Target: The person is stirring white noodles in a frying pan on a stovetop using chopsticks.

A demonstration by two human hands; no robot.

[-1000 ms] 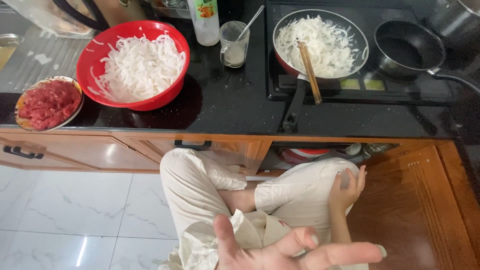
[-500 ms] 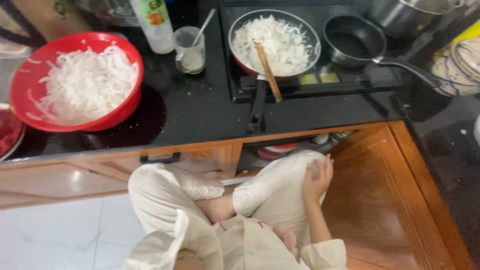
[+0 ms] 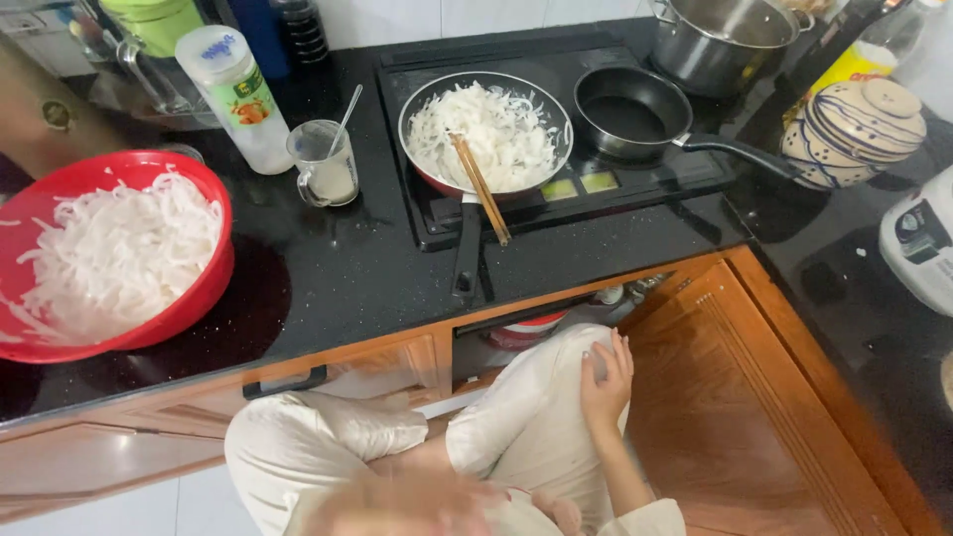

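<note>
My right hand (image 3: 606, 382) lies flat on my raised right knee in cream trousers (image 3: 531, 422), fingers slightly apart, holding nothing. A blurred skin-coloured shape at the bottom edge, over my lap, looks like my left hand (image 3: 402, 506); its fingers cannot be made out. Above, on the black stove (image 3: 635, 184), a red-sided pan (image 3: 486, 134) holds white shredded strips, with wooden chopsticks (image 3: 481, 189) resting across its rim. A red bowl (image 3: 213, 283) full of the same white strips stands on the black counter at the left.
An empty black frying pan (image 3: 630, 114) and a steel pot (image 3: 720, 35) sit on the stove. A glass cup with a spoon (image 3: 323, 164), a white bottle (image 3: 238, 94), a striped ceramic jar (image 3: 854, 129) and a white appliance (image 3: 918, 248) are on the counter. Wooden cabinet doors (image 3: 735, 397) are below.
The view has shifted right and forward; the bowl of red meat has left the frame. My left hand, spread open a second ago, has dropped to a blur. My right hand stays on the knee.
</note>
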